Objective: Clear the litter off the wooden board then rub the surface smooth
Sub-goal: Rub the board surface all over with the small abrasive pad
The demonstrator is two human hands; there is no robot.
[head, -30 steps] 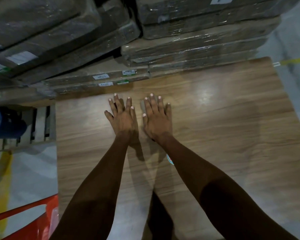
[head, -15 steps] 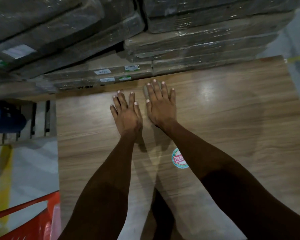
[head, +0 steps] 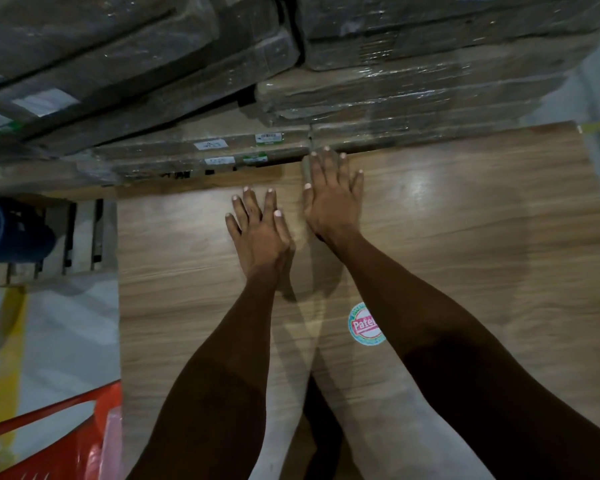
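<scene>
A large wood-grain board (head: pixel 465 244) lies flat and fills the middle of the view. My left hand (head: pixel 260 233) rests palm down on it, fingers spread, holding nothing. My right hand (head: pixel 333 195) also lies flat and empty, a little farther away, its fingertips reaching the board's far edge against the wrapped packages. A round green and red sticker (head: pixel 362 325) sits on the board beside my right forearm, partly hidden by it. I see no loose litter on the visible surface.
Stacks of plastic-wrapped flat packages (head: pixel 413 98) stand along the board's far edge. A wooden pallet (head: pixel 70 237) and a blue object (head: pixel 0 230) lie at the left. An orange plastic crate (head: pixel 56 445) sits at the lower left on the pale floor with a yellow line (head: pixel 9 368).
Both flat hands have slid away from me across the board, the right one farther, up to the far edge. The sticker has come out from under my right forearm.
</scene>
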